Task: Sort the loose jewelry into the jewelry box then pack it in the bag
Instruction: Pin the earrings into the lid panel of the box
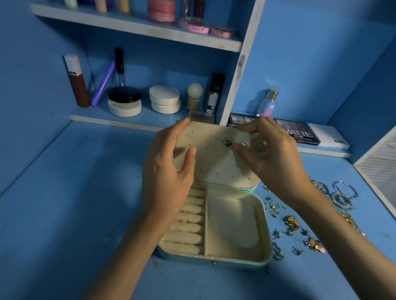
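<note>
The jewelry box [267,228] sits open in the middle of the blue bench [69,210], with its lid [210,165] standing up at the back. The left hand [166,178] holds the left side of the lid, with its fingers up along the edge and its thumb in front on the soft panel. The right hand [274,160] pinches the green earring [228,142] against the lid. Its thumb tip is on the edge of the earring and its first finger curls over the top edge of the lid. The green earring is round and sits near the top of the panel. Just beside it, on the right, two silver earrings [245,144] shaped like little fans are stuck in the same row. The rest of the panel shows rows of small holes. Inside the box, soft ring rolls [189,220] fill the left part, and a wide pocket is on the right. The loose jewelry [292,222] lies on the bench to the right of the box: small gold pieces, tiny studs and some big silver hoops [345,192] farther back. Behind the box are a makeup palette [297,134], a little perfume bottle [268,103] and shelves [135,26] with jars and tubes
</note>
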### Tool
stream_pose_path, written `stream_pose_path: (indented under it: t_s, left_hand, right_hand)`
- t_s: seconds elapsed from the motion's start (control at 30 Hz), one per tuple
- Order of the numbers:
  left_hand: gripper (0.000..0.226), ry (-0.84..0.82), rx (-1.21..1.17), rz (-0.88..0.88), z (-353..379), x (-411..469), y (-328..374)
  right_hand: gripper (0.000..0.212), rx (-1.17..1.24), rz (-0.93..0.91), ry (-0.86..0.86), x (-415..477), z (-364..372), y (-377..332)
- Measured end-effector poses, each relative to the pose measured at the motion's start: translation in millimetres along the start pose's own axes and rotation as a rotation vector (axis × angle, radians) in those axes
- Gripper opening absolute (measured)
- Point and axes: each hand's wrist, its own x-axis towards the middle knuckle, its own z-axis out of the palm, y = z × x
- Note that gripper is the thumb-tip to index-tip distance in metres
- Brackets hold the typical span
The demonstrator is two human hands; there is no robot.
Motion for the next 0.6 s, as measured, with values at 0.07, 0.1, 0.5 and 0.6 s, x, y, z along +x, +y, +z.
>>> stream_pose_path:
  t_s: [0.07,0.1,0.5,0.6]
  left_hand:
    - [0.043,0.003,-0.006,-0.001,0,0,-1]
    - [0.043,0.003,-0.012,-0.002,0,0,-1]
    - [0.048,-0.027,-0.003,-0.009,-1,-1,-1]
    - [0.049,-0.039,-0.007,-0.013,-1,0,-1]
  right_hand:
    - [0.027,-0.015,-0.011,-0.006,0,0,-1]
    - [0.028,-0.024,-0.012,-0.011,0,0,-1]
    - [0.039,-0.021,0.047,0.031,-11,-28,5]
    - [0.012,0.093,0.165,0.105,-19,-39,6]
